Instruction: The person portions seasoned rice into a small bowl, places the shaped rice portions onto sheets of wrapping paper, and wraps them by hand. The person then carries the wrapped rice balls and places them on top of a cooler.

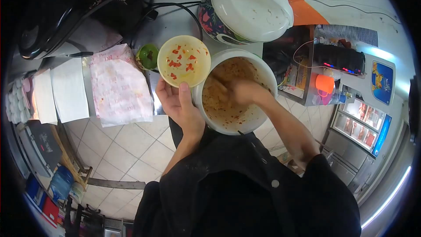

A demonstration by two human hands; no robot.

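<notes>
My left hand (182, 105) grips a small pale yellow bowl (197, 72) by its near edge, thumb over the rim. Bits of red chili (174, 64) lie scattered inside it. Just to the right stands a large white tub (267, 72) holding a brownish, crumbly mixture (215, 107) flecked with red. Reaching down into this tub, my right hand (245, 92) is blurred by motion and looks closed. A brownish elongated shape shows beside its fingers, but I cannot make out what it is. The small bowl overlaps the tub's left rim.
A small green bowl (148, 57) sits left of the yellow one. Printed paper sheets (118, 83) cover the counter's left part. Behind the tub is a white-lidded rice cooker (252, 6); black cables (175, 4) run nearby. An orange cup (324, 84) stands at the right.
</notes>
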